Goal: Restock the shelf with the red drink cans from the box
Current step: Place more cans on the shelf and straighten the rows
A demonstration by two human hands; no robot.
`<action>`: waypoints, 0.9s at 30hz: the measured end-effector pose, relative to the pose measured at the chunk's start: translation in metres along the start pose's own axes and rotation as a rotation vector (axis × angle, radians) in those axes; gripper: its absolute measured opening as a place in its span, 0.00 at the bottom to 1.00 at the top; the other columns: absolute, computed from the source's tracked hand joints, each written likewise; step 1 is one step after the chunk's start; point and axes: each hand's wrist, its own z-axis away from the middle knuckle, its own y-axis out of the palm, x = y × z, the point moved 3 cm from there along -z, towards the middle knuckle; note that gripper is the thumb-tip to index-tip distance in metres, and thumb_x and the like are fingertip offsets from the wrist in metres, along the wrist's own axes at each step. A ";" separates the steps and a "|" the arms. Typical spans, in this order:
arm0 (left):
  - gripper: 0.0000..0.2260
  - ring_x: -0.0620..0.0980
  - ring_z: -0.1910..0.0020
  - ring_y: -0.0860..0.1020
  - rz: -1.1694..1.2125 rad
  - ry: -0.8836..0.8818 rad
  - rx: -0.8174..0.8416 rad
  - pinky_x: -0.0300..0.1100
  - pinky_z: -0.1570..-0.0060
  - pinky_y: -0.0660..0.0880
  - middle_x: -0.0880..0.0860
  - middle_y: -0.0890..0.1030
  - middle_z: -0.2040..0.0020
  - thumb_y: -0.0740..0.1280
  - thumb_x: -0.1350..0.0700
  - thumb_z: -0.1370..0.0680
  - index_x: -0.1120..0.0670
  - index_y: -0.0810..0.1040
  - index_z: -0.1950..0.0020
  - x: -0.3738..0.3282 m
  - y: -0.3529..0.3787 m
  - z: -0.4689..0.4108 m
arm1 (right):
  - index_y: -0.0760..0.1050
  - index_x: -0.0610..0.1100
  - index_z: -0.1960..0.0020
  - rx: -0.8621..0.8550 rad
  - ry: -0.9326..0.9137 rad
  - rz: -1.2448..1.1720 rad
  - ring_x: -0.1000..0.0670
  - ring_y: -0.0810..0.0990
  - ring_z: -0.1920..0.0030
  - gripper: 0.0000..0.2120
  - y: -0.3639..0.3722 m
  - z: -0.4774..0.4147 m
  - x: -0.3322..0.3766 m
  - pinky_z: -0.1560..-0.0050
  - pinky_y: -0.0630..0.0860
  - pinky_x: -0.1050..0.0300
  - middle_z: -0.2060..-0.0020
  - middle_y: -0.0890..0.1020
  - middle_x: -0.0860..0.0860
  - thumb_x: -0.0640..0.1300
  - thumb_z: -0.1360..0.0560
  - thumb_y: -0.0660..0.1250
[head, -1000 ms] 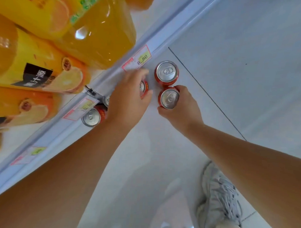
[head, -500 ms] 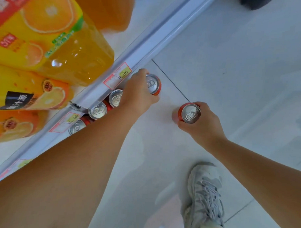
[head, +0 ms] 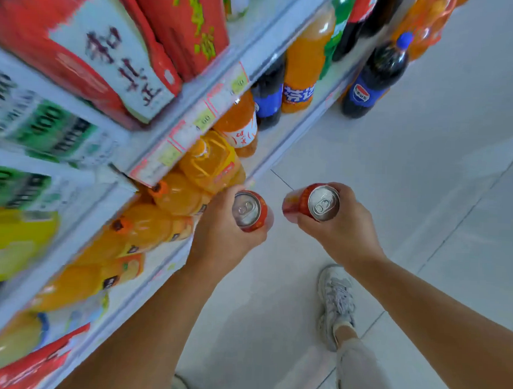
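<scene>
Clamping two red drink cans near the shelf's (head: pixel 268 158) front edge: left hand (head: pixel 219 236) on left can (head: pixel 250 210), right hand (head: pixel 344 232) on right can (head: pixel 313 203), apart.

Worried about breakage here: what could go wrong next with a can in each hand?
The left hand grips its red can right beside the crowded orange bottles; pushing it in might knock one off. The right hand holds the other can tilted over the floor, near the shoe; a slip would likely dent it.
</scene>
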 end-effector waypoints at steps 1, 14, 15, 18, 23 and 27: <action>0.29 0.41 0.49 0.77 -0.011 0.021 -0.019 0.37 0.50 0.76 0.42 0.79 0.48 0.80 0.44 0.38 0.46 0.74 0.41 -0.018 -0.030 0.017 | 0.69 0.59 0.47 0.000 -0.025 -0.011 0.61 0.81 0.54 0.25 -0.011 0.024 0.024 0.49 0.80 0.54 0.57 0.81 0.62 0.57 0.38 0.78; 0.31 0.32 0.54 0.77 0.107 0.114 -0.249 0.29 0.59 0.72 0.31 0.77 0.51 0.71 0.35 0.48 0.36 0.69 0.47 -0.177 -0.410 0.261 | 0.67 0.57 0.46 0.045 -0.431 -0.097 0.69 0.76 0.58 0.26 -0.103 0.321 0.318 0.59 0.68 0.69 0.58 0.77 0.63 0.49 0.36 0.78; 0.31 0.31 0.53 0.76 0.104 0.137 -0.289 0.28 0.57 0.71 0.30 0.76 0.50 0.71 0.35 0.48 0.37 0.70 0.47 -0.184 -0.433 0.281 | 0.67 0.57 0.46 0.052 -0.486 -0.106 0.65 0.77 0.56 0.25 -0.105 0.337 0.339 0.57 0.69 0.66 0.57 0.78 0.63 0.50 0.37 0.78; 0.29 0.31 0.52 0.77 0.122 0.197 -0.417 0.26 0.56 0.70 0.30 0.77 0.50 0.72 0.36 0.47 0.36 0.71 0.47 -0.201 -0.493 0.336 | 0.68 0.61 0.47 0.119 -0.657 -0.155 0.65 0.78 0.53 0.25 -0.105 0.384 0.399 0.54 0.73 0.60 0.55 0.78 0.64 0.57 0.39 0.76; 0.24 0.32 0.53 0.78 0.192 0.242 -0.634 0.24 0.58 0.71 0.32 0.79 0.51 0.76 0.48 0.41 0.39 0.74 0.47 -0.209 -0.562 0.406 | 0.67 0.64 0.42 0.261 -0.889 -0.176 0.53 0.82 0.60 0.27 -0.105 0.454 0.479 0.57 0.81 0.49 0.54 0.79 0.64 0.59 0.37 0.75; 0.25 0.33 0.53 0.78 0.195 0.244 -0.837 0.25 0.58 0.71 0.32 0.79 0.52 0.79 0.52 0.38 0.39 0.74 0.46 -0.201 -0.603 0.439 | 0.70 0.60 0.42 0.275 -1.115 -0.204 0.61 0.80 0.56 0.23 -0.095 0.492 0.542 0.60 0.76 0.66 0.54 0.78 0.67 0.53 0.34 0.75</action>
